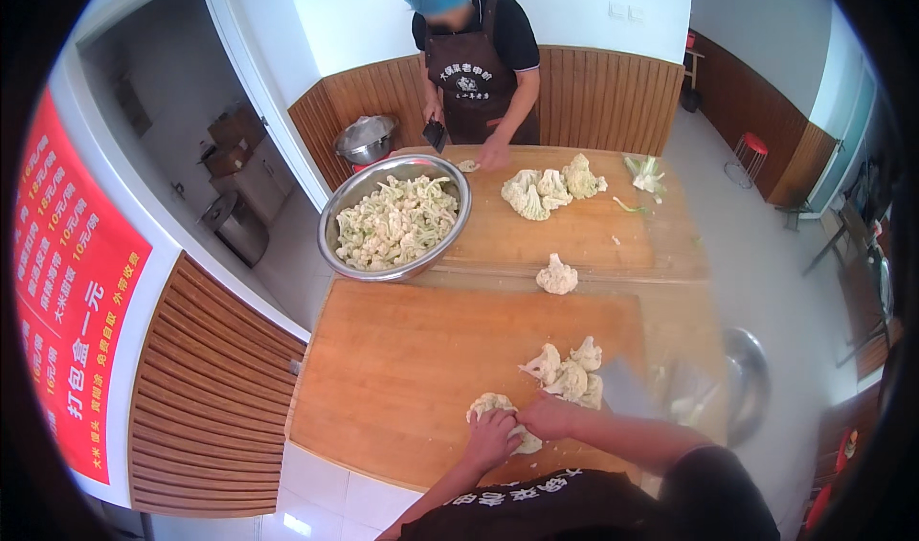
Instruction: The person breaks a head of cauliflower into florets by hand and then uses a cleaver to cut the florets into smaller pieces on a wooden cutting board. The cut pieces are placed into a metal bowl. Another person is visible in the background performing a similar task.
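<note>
My left hand [492,437] rests on a cauliflower piece [491,403] near the front edge of a wooden cutting board [402,369]. Close beside it, my right hand [547,416] is closed around something, most likely the handle of a cleaver; the handle itself is hidden. A blurred, pale blade [630,390] shows beyond my right forearm. Another cauliflower piece [528,442] lies under my fingers on the near side. Several cauliflower pieces [567,377] are heaped just past my right hand. A single floret [556,275] sits farther off, between the two boards.
A steel bowl [324,232] full of cut florets stands at the back left. Across the table a person [477,74] holds a cleaver [435,135] and reaches toward a small piece. Cauliflower chunks [549,189] lie on the far board. Another steel bowl [750,383] is at the right.
</note>
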A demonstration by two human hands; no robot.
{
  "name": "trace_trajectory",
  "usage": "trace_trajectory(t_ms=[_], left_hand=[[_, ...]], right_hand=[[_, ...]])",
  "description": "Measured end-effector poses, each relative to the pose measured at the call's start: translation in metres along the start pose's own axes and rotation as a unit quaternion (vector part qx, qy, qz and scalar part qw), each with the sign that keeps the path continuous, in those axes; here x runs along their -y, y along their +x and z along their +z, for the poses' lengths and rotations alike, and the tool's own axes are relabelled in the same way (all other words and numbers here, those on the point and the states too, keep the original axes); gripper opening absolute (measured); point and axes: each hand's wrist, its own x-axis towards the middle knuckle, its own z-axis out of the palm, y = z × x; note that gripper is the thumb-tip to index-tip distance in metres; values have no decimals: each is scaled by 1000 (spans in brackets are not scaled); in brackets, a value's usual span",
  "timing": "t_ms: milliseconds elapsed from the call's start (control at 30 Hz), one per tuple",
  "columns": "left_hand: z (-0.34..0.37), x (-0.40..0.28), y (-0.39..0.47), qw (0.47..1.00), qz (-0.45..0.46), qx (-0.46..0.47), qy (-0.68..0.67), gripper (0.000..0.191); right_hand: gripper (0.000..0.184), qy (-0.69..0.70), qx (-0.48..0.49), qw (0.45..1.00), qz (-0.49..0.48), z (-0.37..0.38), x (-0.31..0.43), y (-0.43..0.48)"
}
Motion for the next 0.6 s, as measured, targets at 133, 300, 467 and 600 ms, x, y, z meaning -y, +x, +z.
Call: trace_trajectory(t_ms=[133, 300, 467, 600], left_hand=[[2, 4, 2, 999, -37, -8, -19, 30], [4, 6, 9, 999, -44, 11, -2, 32], [6, 6, 11, 999, -18, 27, -1, 31], [17, 19, -14, 999, 2, -25, -22, 28]], right_hand=[[17, 42, -145, 988, 39, 20, 7, 3], [20, 60, -120, 981, 139, 24, 13, 5], [21, -27, -95, 989, 113, 14, 13, -6], [17, 82, -165, 956, 228, -16, -9, -23]])
